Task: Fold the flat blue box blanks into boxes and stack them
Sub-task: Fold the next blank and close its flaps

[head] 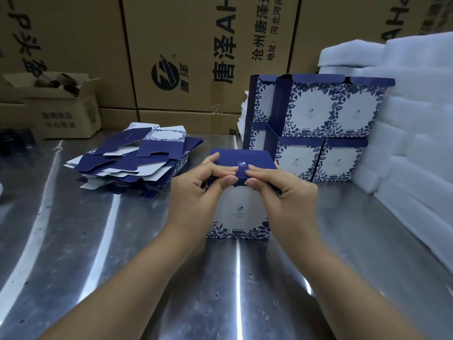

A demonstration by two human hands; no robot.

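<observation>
While the box (239,213) stands upright on the steel worktop (117,244), we hold it from both sides at its top edge. It sits directly between our two hands, close in front of us and near the middle of the worktop. Its white front face with the blue leaf border is turned toward us, and its dark blue lid (242,159) is folded over the top.

Our left hand (198,192) is curled at the box's upper left corner. The fingertips lie on the left edge of the lid, and the thumb presses the lid's front lip. Our right hand (282,192) mirrors it at the upper right corner, with fingers bent and the thumb pinching the same lip from the other side. The two thumbs almost meet at the middle of the lip. Both hands are closed on the box, and neither carries anything else.

To the left of the box, and a little farther back, lies a loose pile of flat blanks (137,158), fanned and overlapping. Behind and to the right, the folded boxes (326,133) stand stacked two high in several columns, just beside our right hand's side of the box but not touching it. White foam sheets (416,123) are piled against the stack's right side. Large printed cartons (196,57) form a wall at the back. A smaller open carton (61,111) sits at the far left.
</observation>
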